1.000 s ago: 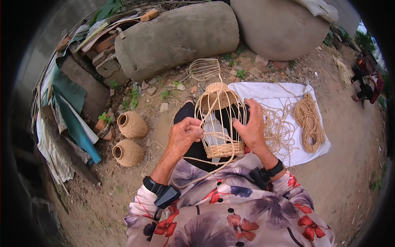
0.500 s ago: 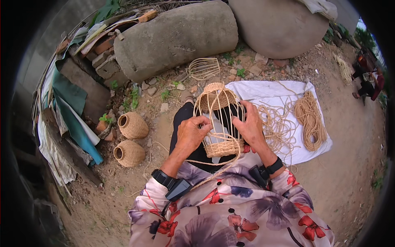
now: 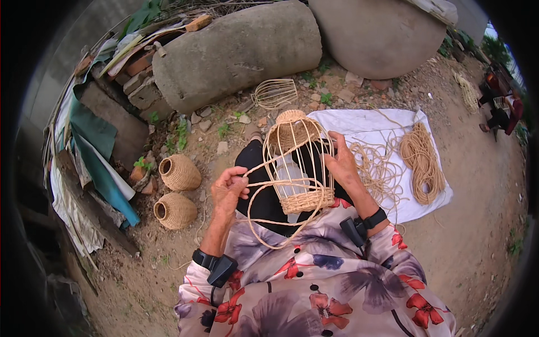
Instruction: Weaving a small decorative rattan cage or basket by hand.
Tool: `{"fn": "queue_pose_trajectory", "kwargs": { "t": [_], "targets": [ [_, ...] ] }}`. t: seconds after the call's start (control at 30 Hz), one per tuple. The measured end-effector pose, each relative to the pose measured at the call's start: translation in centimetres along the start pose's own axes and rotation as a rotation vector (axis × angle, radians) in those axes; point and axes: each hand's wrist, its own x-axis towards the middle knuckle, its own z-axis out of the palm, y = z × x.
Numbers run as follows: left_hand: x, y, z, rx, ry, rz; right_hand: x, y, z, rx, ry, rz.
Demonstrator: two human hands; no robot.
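Observation:
A half-woven basket [image 3: 306,200] rests over my lap, its bare ribs showing between a woven band at the near end and a woven neck at the far end. My right hand [image 3: 343,163] is wrapped round its right side, the thumb in among the ribs. Out to the left of the basket, my left hand [image 3: 228,188] pinches a strand of twisted cord [image 3: 259,184]. From those fingers the cord runs to the ribs, and a loose loop of it hangs over my lap and shirt.
Two finished woven pots [image 3: 179,172] lie on the dirt at left. A bare rib frame [image 3: 275,94] sits ahead, before a concrete cylinder [image 3: 241,53]. On a white sheet [image 3: 359,119] at right are loose cord and a coiled bundle [image 3: 420,163]. Another person [image 3: 501,106] sits far right.
My left hand has moved left, away from the ribs, drawing the cord out with it. The cord now forms a wide loop. My right hand stays on the basket's right side.

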Motion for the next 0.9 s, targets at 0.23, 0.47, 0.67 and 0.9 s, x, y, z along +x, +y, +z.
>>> {"fn": "queue_pose_trajectory", "kwargs": {
  "t": [0.23,0.47,0.67,0.9],
  "targets": [
    [-2.3,-4.3,-23.8,0.678,0.470,0.120,0.0,0.1,0.0,0.063,-0.013,0.039],
    [-2.3,0.0,-13.6,1.044,0.268,0.104,-0.1,-0.2,0.8,-0.004,0.009,0.060],
    [-5.0,3.0,1.3,0.639,-0.318,0.214,0.5,1.7,1.7,-0.107,0.030,-0.059],
    [-4.8,-0.7,-12.3,0.582,-0.138,0.012,0.6,2.5,2.1,-0.080,0.098,-0.138]
  ]
}}
